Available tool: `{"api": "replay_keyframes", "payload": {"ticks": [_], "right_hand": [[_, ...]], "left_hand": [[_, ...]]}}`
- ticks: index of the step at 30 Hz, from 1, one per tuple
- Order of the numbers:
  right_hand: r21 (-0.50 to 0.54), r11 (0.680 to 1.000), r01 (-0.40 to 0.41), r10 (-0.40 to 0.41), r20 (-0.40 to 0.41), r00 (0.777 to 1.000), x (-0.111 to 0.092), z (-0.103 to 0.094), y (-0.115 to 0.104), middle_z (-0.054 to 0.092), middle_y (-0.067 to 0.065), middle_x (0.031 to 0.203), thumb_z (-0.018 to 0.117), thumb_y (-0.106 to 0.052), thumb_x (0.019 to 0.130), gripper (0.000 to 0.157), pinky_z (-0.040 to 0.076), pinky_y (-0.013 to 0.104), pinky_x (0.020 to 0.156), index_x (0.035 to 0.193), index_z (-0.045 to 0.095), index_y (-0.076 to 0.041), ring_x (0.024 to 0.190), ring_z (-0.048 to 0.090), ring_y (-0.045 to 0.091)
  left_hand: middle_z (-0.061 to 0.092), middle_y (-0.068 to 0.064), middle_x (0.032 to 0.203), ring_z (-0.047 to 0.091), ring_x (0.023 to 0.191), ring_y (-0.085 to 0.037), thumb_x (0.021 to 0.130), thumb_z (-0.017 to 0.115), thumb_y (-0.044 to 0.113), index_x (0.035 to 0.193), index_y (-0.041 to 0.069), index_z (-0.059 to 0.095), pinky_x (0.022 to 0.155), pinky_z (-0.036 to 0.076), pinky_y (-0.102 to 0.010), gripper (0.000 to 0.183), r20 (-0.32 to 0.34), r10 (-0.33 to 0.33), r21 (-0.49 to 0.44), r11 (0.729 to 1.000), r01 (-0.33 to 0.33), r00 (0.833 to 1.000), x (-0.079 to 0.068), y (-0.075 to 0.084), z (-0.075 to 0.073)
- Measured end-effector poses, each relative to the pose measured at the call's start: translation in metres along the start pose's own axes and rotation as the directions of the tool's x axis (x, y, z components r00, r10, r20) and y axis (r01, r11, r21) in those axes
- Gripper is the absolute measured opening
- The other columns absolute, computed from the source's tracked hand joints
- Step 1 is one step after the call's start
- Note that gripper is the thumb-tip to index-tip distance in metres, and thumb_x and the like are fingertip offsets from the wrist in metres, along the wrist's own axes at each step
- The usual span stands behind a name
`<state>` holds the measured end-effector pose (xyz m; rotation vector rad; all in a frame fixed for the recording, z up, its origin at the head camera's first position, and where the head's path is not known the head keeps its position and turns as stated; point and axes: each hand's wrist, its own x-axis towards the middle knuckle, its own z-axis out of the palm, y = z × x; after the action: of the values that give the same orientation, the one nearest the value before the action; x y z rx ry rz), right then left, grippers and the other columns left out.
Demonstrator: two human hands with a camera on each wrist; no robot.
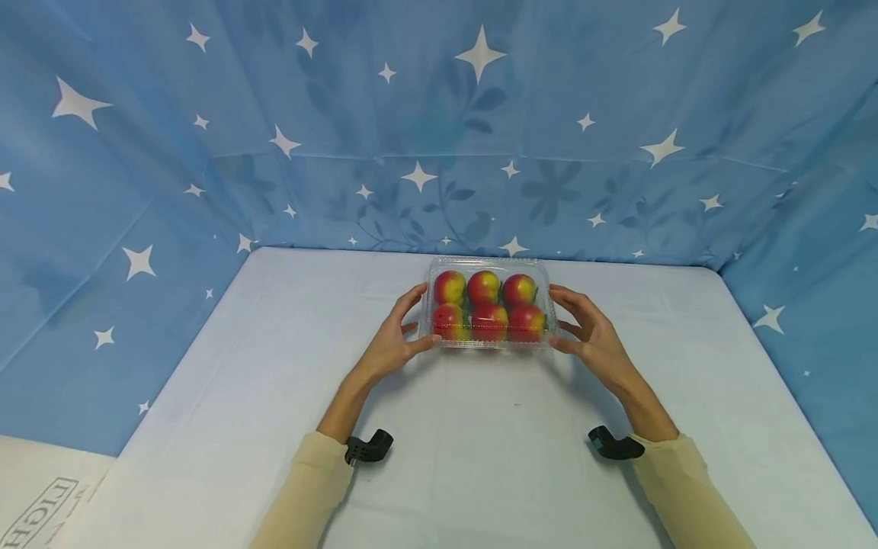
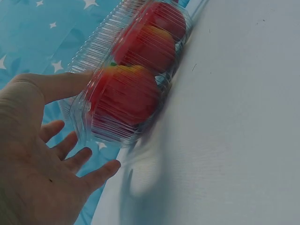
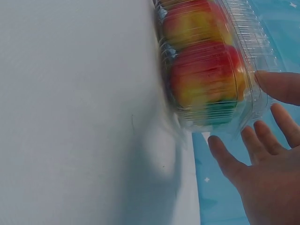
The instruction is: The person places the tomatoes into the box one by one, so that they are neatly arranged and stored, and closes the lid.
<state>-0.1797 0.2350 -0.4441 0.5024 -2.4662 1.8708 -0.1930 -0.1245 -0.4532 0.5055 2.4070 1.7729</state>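
Note:
A clear plastic clamshell box (image 1: pixel 491 345) of red-and-yellow fruit, which look like mangoes or peaches (image 1: pixel 484 287), is near the far edge of the table in the head view. Its lid appears closed over two rows of fruit. My left hand (image 1: pixel 392 345) is at the box's left end, thumb at the near corner and forefinger farther back along the side. At the right end my right hand (image 1: pixel 598 343) mirrors it. In both wrist views the thumb meets the box (image 2: pixel 79 124) near its rim, while the other fingers spread loosely beside and below it.
A white-covered table (image 1: pixel 473 450) extends under the box and arms. Blue star-patterned cloth (image 1: pixel 439 137) hangs behind it and along both sides. Black devices (image 1: pixel 370 446) sit at both wrists by the pale sleeves. Printed white material (image 1: pixel 48 496) shows at the lower left.

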Motion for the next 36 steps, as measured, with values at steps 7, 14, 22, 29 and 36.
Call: {"api": "replay_keyframes", "payload": {"ticks": [7, 14, 22, 29, 36], "right_hand": [[0.002, 1.0, 0.009, -0.009, 0.003, 1.0, -0.002, 0.001, 0.002, 0.033, 0.016, 0.167, 0.068, 0.011, 0.09, 0.069, 0.043, 0.011, 0.105, 0.153, 0.04, 0.004, 0.157, 0.031, 0.027], [0.013, 1.0, -0.008, 0.008, -0.005, 1.0, -0.003, 0.002, 0.0, 0.034, 0.018, 0.164, 0.068, 0.009, 0.091, 0.068, 0.045, 0.01, 0.105, 0.153, 0.042, 0.0, 0.155, 0.03, 0.031], [0.032, 0.997, -0.07, 0.07, -0.004, 0.998, -0.006, 0.0, -0.001, 0.038, 0.019, 0.161, 0.065, 0.002, 0.096, 0.063, 0.046, 0.009, 0.103, 0.153, 0.04, 0.0, 0.14, 0.045, 0.01], [0.031, 0.992, -0.125, 0.125, 0.0, 0.992, -0.007, -0.001, 0.0, 0.044, 0.016, 0.152, 0.064, -0.007, 0.099, 0.055, 0.051, 0.01, 0.094, 0.149, 0.043, 0.002, 0.127, 0.051, 0.005], [0.012, 0.983, -0.182, 0.182, 0.022, 0.983, -0.008, -0.004, 0.001, 0.055, 0.01, 0.134, 0.065, -0.008, 0.097, 0.052, 0.052, 0.017, 0.09, 0.145, 0.046, 0.0, 0.114, 0.057, 0.007]], "left_hand": [[0.022, -0.003, 0.174, 0.02, 0.163, -0.029, 0.09, 0.08, 0.016, 0.165, 0.022, 0.026, 0.125, 0.035, -0.06, 0.092, 0.006, -0.027, -0.011, 1.0, 0.027, 1.0, -0.001, -0.001, -0.001], [0.02, -0.009, 0.172, 0.025, 0.16, -0.035, 0.09, 0.08, 0.013, 0.163, 0.018, 0.032, 0.122, 0.039, -0.059, 0.088, -0.011, -0.066, 0.008, 0.998, 0.066, 0.998, -0.003, 0.002, -0.001], [0.043, -0.013, 0.157, 0.05, 0.142, -0.037, 0.09, 0.082, 0.023, 0.159, 0.024, 0.041, 0.106, 0.055, -0.051, 0.081, -0.018, -0.129, 0.047, 0.99, 0.129, 0.992, -0.004, -0.001, -0.003], [0.057, -0.011, 0.131, 0.06, 0.113, -0.026, 0.092, 0.08, 0.029, 0.157, 0.035, 0.042, 0.065, 0.053, -0.031, 0.076, 0.017, -0.185, 0.026, 0.983, 0.184, 0.983, -0.006, 0.0, -0.009], [0.062, -0.008, 0.108, 0.066, 0.092, -0.029, 0.095, 0.073, 0.015, 0.161, 0.029, 0.035, 0.062, 0.052, -0.03, 0.078, 0.075, -0.178, -0.052, 0.982, 0.182, 0.981, -0.005, 0.001, -0.011]]}}
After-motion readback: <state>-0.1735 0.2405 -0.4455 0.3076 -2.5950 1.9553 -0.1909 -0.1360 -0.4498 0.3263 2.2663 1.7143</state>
